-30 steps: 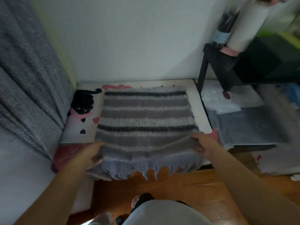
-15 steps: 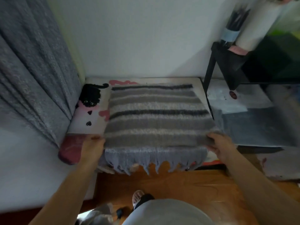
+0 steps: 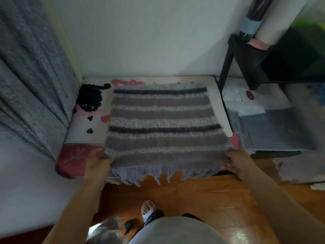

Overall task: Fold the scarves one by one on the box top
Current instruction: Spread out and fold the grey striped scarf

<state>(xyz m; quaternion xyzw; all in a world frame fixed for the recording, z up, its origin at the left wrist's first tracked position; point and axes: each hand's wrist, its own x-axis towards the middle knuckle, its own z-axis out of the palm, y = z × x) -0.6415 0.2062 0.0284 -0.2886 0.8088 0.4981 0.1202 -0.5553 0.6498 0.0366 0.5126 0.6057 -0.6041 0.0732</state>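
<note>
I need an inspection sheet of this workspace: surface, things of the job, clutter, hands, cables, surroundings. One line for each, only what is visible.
Surface: white box top with black cat print, mostly covered.
Job's things: grey striped knitted scarf lies flat on the box top; its fringe hangs over the near edge.
Clutter: grey and white flat packages beside the box, to its right.
Hands: left hand and right hand each grip a near corner of the scarf.
Cables: nothing seen.
Surroundings: grey curtain at left, white wall behind, black metal stand at right, wooden floor below.
</note>
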